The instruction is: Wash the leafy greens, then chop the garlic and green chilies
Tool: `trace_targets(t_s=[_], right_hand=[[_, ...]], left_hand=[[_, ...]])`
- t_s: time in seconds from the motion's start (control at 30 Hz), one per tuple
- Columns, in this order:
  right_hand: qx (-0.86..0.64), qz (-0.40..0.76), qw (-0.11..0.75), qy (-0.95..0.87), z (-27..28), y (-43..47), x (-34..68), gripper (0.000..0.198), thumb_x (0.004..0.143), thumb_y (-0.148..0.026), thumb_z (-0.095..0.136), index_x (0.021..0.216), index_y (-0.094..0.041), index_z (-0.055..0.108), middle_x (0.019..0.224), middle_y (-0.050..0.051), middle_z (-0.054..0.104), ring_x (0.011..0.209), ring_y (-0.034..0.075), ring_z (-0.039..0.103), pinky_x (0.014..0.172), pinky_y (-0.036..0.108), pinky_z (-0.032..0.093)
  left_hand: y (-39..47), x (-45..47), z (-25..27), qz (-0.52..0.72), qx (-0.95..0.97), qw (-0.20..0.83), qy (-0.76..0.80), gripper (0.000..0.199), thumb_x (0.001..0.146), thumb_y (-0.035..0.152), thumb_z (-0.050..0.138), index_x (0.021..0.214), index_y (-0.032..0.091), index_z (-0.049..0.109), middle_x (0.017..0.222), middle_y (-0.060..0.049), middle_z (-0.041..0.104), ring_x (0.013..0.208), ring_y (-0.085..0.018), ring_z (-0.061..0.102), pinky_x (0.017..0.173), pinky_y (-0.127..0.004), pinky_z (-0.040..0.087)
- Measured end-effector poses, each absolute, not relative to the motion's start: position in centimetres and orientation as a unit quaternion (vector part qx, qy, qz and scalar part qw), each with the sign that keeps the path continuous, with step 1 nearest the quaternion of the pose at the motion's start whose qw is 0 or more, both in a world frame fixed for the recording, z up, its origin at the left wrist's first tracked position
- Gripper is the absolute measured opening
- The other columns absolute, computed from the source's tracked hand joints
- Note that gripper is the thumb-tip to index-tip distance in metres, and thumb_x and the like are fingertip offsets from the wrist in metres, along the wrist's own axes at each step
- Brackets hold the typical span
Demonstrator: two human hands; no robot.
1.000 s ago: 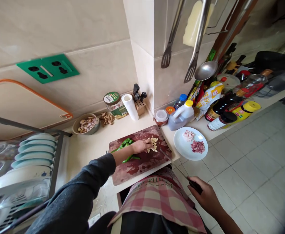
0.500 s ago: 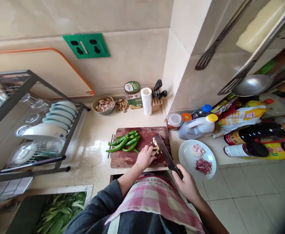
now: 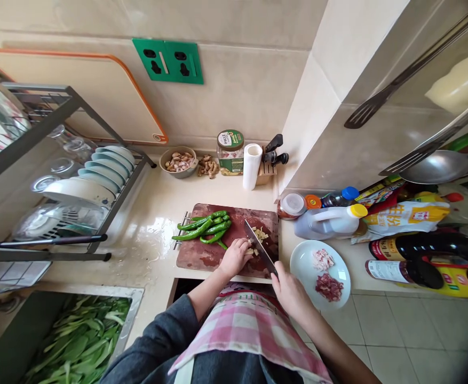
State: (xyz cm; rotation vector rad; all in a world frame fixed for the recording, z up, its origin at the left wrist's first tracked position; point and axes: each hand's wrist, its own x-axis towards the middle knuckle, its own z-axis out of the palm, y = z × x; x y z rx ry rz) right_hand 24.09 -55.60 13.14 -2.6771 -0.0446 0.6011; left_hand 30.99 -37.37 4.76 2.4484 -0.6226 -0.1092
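A kitchen knife is in my right hand, its fingers closed around the handle. The blade stands across the brown cutting board, close to the fingertips of my left hand. Those fingers are bent and pressed together on pale pieces that look like garlic; their tips partly hide what they hold. Chopped garlic lies on the board, mostly on the blade's right side. Several whole green peppers are piled on the board's left part.
A plate with two heaps of chopped meat stands right of the board. Behind are a bowl of garlic cloves, ginger, a paper roll and a knife block. Left are a dish rack and a sink with leafy greens.
The knife has moved left over the board, nearer my left hand, and chopped pieces now show right of the blade. The whole view has shifted slightly.
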Motion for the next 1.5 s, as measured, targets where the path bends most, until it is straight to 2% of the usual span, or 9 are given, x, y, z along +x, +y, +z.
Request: trace_targets(t_s=[0.13,0.33,0.53,0.77,0.87,0.97,1.17,1.37,1.5], right_hand=[[-0.963,0.241,0.124,-0.007,11.8,-54.7,24.2,0.015,0.09,-0.019,0.032,0.094,-0.017,0.047,0.076,0.006,0.063,0.062,0.015,0.06,0.048,0.023,0.026],[-0.958,0.206,0.198,-0.017,13.0,-56.2,25.5,0.014,0.091,-0.023,0.031,0.094,-0.018,0.043,0.069,0.002,0.06,0.06,0.014,0.057,0.049,0.023,0.025],[-0.953,0.227,0.202,-0.013,14.6,-56.3,26.2,0.011,0.09,-0.022,0.032,0.092,-0.019,0.043,0.066,0.0,0.058,0.059,0.013,0.056,0.05,0.022,0.024],[-0.963,0.242,0.12,0.007,12.8,-53.5,25.7,0.01,0.09,-0.019,0.035,0.092,-0.018,0.045,0.072,0.004,0.062,0.062,0.014,0.059,0.049,0.023,0.025],[-0.969,0.225,0.099,0.021,11.7,-52.8,25.5,0.011,0.09,-0.019,0.035,0.092,-0.017,0.046,0.075,0.006,0.063,0.063,0.015,0.06,0.048,0.023,0.026],[-0.966,0.22,0.135,0.009,11.9,-53.4,25.8,0.012,0.09,-0.02,0.034,0.091,-0.017,0.046,0.071,0.004,0.062,0.062,0.014,0.059,0.048,0.023,0.025],[-0.962,0.218,0.162,-0.002,14.5,-53.7,26.1,0.013,0.09,-0.022,0.032,0.093,-0.018,0.045,0.068,0.002,0.061,0.06,0.013,0.058,0.048,0.023,0.022],[-0.966,0.228,0.117,0.032,12.0,-51.8,25.4,0.012,0.09,-0.019,0.034,0.093,-0.017,0.045,0.076,0.006,0.064,0.064,0.015,0.06,0.049,0.024,0.023],[-0.966,0.214,0.146,0.025,11.2,-52.4,25.7,0.013,0.091,-0.021,0.033,0.093,-0.017,0.045,0.074,0.005,0.064,0.064,0.014,0.06,0.05,0.023,0.025]], left_hand=[[-37.2,31.0,4.2,-0.021,0.92,0.316,-0.231,0.028,0.078,0.027,0.06,0.103,0.018,0.053,0.107,-0.009,0.057,0.103,-0.021,0.051,0.092,-0.037,0.042],[-38.0,32.3,3.6,-0.017,0.915,0.324,-0.239,0.031,0.076,0.028,0.062,0.104,0.019,0.051,0.103,-0.007,0.058,0.102,-0.021,0.052,0.091,-0.038,0.043],[-37.8,32.2,4.0,0.015,0.915,0.329,-0.235,0.045,0.068,0.039,0.068,0.103,0.018,0.05,0.108,-0.009,0.054,0.101,-0.023,0.05,0.089,-0.04,0.044],[-37.4,32.6,3.6,-0.01,0.914,0.337,-0.225,0.018,0.075,0.026,0.063,0.089,0.018,0.054,0.093,-0.005,0.058,0.092,-0.02,0.052,0.084,-0.035,0.046],[-37.1,32.7,3.8,-0.021,0.909,0.35,-0.227,0.021,0.075,0.03,0.064,0.09,0.018,0.055,0.091,-0.005,0.058,0.091,-0.02,0.053,0.083,-0.035,0.046],[-36.6,32.5,4.2,-0.017,0.9,0.369,-0.232,0.031,0.075,0.032,0.063,0.101,0.018,0.053,0.101,-0.007,0.056,0.096,-0.02,0.052,0.086,-0.036,0.045],[-36.5,32.4,4.3,-0.017,0.891,0.389,-0.235,0.009,0.082,0.019,0.052,0.089,0.018,0.058,0.098,-0.006,0.057,0.094,-0.017,0.054,0.085,-0.032,0.046],[-36.6,32.6,4.4,-0.04,0.894,0.39,-0.218,0.009,0.082,0.023,0.052,0.082,0.018,0.06,0.088,-0.005,0.059,0.086,-0.017,0.055,0.08,-0.031,0.047],[-35.7,32.3,4.8,-0.032,0.875,0.425,-0.229,0.016,0.082,0.027,0.054,0.096,0.019,0.058,0.097,-0.005,0.058,0.092,-0.016,0.055,0.084,-0.031,0.047]])
